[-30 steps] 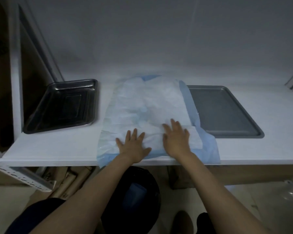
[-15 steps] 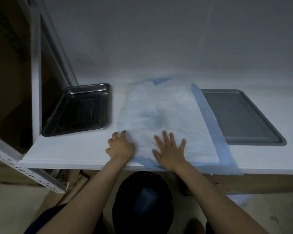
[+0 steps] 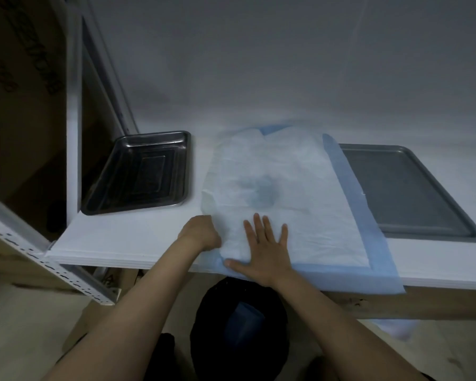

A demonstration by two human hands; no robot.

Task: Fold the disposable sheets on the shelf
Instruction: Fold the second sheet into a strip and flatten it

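Note:
A white disposable sheet (image 3: 286, 177) with a blue border lies partly folded on the white shelf (image 3: 127, 237), between two trays. Its blue near edge hangs over the shelf's front. My right hand (image 3: 264, 246) lies flat on the sheet's near part, fingers spread and straight. My left hand (image 3: 199, 233) is at the sheet's near left edge with its fingers curled round the fold there; the fingertips are hidden under the sheet.
A shiny deep metal tray (image 3: 143, 171) sits at the left of the shelf, a flat grey tray (image 3: 401, 188) at the right. A white shelf post (image 3: 73, 127) stands at the left. Below the shelf is a black bin (image 3: 239, 328).
My left hand has gone from flat on the sheet to curled at its left edge. My right hand has slid left. The sheet now lies flatter and smoother.

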